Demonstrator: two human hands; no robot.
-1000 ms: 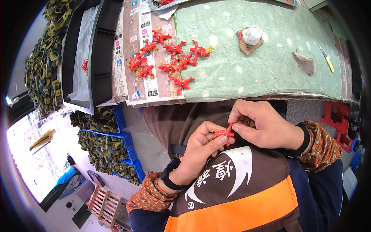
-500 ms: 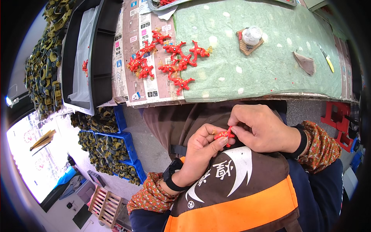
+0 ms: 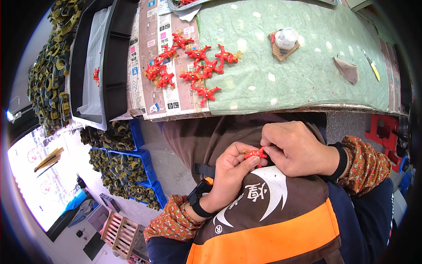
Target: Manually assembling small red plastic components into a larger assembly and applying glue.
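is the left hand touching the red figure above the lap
Touching: the head view shows the left hand holding the red figure, thumb against its side.

Right hand (image 3: 296, 148) lower
Just right of the frame's centre, it has dipped slightly with its pinch.

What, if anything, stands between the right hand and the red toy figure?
Nothing visible does: the right hand already touches one end of the red toy figure, which the left hand grips from the other side.

Brown apron (image 3: 305, 187), orange band (image 3: 272, 233), white crescent print (image 3: 278, 196); red floral oversleeves (image 3: 367, 169), navy sleeves (image 3: 373, 207), black wristbands (image 3: 200, 208).
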